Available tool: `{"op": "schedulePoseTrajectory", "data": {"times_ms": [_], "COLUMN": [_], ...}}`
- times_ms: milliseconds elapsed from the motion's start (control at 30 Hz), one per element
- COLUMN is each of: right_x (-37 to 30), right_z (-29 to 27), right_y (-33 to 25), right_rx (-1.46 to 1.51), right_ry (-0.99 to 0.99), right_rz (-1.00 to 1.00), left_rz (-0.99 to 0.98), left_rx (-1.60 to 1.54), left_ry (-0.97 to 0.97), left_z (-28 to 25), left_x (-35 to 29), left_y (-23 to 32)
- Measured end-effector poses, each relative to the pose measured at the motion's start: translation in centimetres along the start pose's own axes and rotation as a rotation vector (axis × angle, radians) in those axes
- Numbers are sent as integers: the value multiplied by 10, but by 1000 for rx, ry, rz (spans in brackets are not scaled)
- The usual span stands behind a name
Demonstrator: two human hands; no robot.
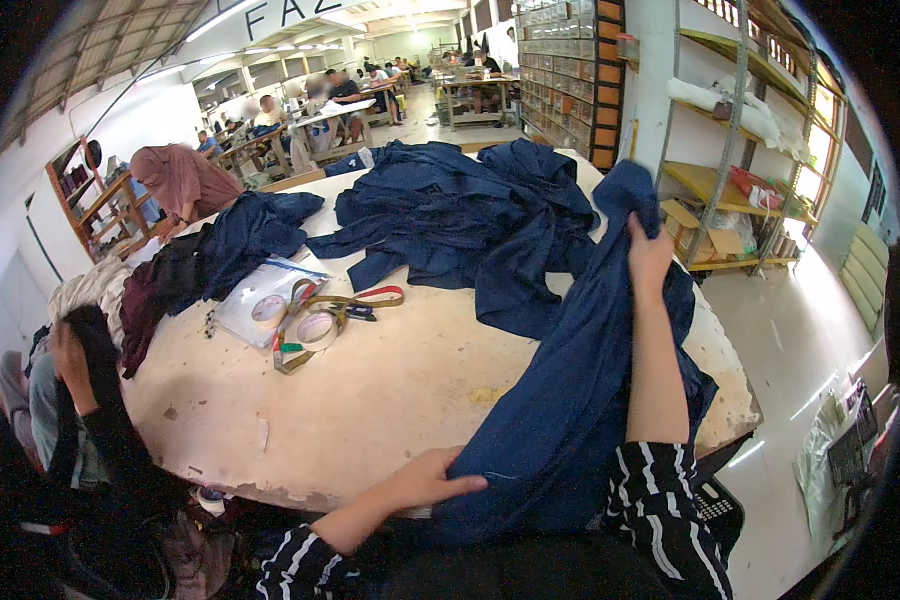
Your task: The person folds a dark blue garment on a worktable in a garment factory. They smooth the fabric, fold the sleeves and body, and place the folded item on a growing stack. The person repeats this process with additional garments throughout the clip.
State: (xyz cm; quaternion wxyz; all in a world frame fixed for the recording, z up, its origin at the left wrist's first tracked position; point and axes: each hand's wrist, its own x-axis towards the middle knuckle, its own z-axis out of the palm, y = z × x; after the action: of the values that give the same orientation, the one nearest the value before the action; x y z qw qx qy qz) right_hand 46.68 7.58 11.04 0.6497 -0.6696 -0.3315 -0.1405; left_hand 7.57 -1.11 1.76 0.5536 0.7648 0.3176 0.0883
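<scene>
A long navy blue garment [560, 400] stretches between my hands over the table's near right edge, its lower part hanging toward my lap. My right hand [650, 258] is raised and closed around its far end, where the cloth bunches up. Near the front edge, my left hand [432, 480] pinches its left side, thumb on top and the other fingers partly hidden. A short pale thread [505, 476] shows on the cloth by that thumb. Beyond lies a big heap of matching navy garments [440, 205] on the pale tabletop [370, 420].
Tape rolls [317, 329], a tape measure [378, 298] and a clear plastic bag [250, 305] lie left of centre. Darker clothes [175, 275] pile farther left. One person [185, 185] leans over the far left side; another person's hand [70, 360] holds dark cloth nearby. Metal shelves [735, 150] stand right.
</scene>
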Motion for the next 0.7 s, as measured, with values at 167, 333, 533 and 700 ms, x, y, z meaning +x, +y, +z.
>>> {"op": "schedulePoseTrajectory", "data": {"times_ms": [167, 333, 533, 700], "right_x": [18, 1, 2, -17], "right_z": [-44, -31, 62, 12], "right_y": [-37, -64, -49, -39], "right_rx": [102, 191, -112, -307], "right_ry": [98, 184, -318, -614], "right_rz": [-113, -253, -140, -426], "left_rz": [81, 388, 148, -78], "left_rx": [255, 237, 989, 741], "left_ry": [727, 1213, 1225, 1057], "left_z": [-53, -111, -206, -168], "left_x": [-35, -63, -36, -35], "left_y": [36, 61, 48, -1]}}
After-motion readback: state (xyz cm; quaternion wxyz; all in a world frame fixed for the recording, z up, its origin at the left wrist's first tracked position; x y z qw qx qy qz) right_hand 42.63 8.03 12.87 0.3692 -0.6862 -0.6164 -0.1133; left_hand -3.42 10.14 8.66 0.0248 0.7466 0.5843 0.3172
